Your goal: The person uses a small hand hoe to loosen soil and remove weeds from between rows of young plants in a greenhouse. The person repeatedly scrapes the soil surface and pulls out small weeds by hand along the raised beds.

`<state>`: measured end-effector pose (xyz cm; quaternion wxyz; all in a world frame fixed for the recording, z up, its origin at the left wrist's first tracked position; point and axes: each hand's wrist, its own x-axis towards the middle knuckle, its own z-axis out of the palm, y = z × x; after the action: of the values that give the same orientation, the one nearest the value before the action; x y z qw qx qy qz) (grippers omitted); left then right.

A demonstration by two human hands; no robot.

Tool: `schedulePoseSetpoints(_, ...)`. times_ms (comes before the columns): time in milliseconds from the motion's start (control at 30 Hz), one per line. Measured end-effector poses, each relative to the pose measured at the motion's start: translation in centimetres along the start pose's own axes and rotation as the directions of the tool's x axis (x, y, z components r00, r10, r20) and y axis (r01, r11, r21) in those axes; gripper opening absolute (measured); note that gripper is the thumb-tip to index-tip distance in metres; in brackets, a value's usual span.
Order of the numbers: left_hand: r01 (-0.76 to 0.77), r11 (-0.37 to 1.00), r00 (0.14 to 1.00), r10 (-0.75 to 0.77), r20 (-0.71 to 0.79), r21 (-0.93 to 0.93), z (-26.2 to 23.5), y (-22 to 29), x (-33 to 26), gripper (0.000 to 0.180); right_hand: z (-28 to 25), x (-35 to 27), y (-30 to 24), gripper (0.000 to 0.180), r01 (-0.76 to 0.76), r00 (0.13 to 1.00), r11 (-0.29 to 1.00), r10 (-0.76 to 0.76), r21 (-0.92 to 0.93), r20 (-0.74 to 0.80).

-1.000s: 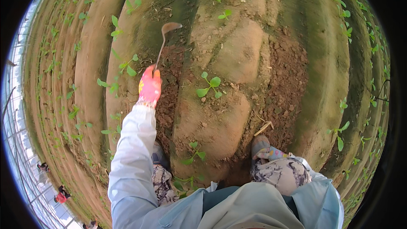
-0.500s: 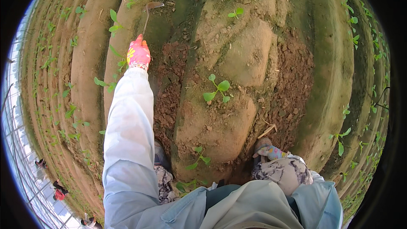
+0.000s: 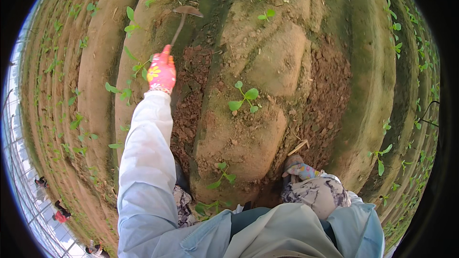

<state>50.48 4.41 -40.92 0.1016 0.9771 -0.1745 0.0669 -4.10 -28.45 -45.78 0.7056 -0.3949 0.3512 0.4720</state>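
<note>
My left hand [image 3: 162, 70], in a pink flowered glove, is closed around the handle of a small hand hoe [image 3: 178, 29]. The hoe's thin curved shank runs away from me to a flat brownish blade [image 3: 189, 10] over the furrow left of the middle bed. The part of the handle inside my fist is hidden. Beside the hand, leafy seedlings [image 3: 139, 68] grow along the left bed. My right hand [image 3: 302, 170], in a light flowered glove, lies by my right knee, fingers loosely stretched and partly hidden; I see no tool in it.
A seedling [image 3: 245, 98] grows on the middle bed [image 3: 239, 143], with smaller ones near and far. Loose reddish soil [image 3: 330, 91] fills the right furrow. My shoe [image 3: 292, 162] stands near a dry stalk [image 3: 299, 147]. People [image 3: 61, 214] are at the far left.
My left hand has drawn slightly toward me and to the right. The hoe has turned, its blade now showing broader and farther right. My right hand has hardly moved.
</note>
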Motion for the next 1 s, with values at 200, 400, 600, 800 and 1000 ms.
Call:
schedulePoseSetpoints(200,0.181,0.939,0.968,-0.118,0.224,-0.291,4.4,6.3,2.8,0.046,0.0,-0.4,-0.1,0.029,-0.015,1.000,1.000,0.015,0.006,-0.008)
schedulePoseSetpoints(400,0.210,0.976,0.842,-0.153,0.518,-0.053,7.4,7.6,2.8,0.060,0.0,-0.3,-0.3,0.029,-0.034,0.999,0.999,0.034,0.022,-0.003)
schedulePoseSetpoints(600,0.308,0.928,0.834,-0.156,0.529,-0.212,7.4,6.7,-2.0,0.058,-0.1,-0.3,-0.4,0.029,-0.018,1.000,0.999,0.018,0.036,0.001)
schedulePoseSetpoints(800,0.233,0.955,0.837,-0.100,0.538,-0.185,4.9,4.4,-5.9,0.056,-0.2,-0.7,0.3,0.029,-0.007,1.000,1.000,0.007,0.017,0.018)
schedulePoseSetpoints(1000,0.201,0.939,0.887,-0.054,0.458,-0.279,2.0,0.9,-15.7,0.056,-0.8,-0.6,0.2,0.029,-0.009,0.999,1.000,0.009,-0.018,0.033)
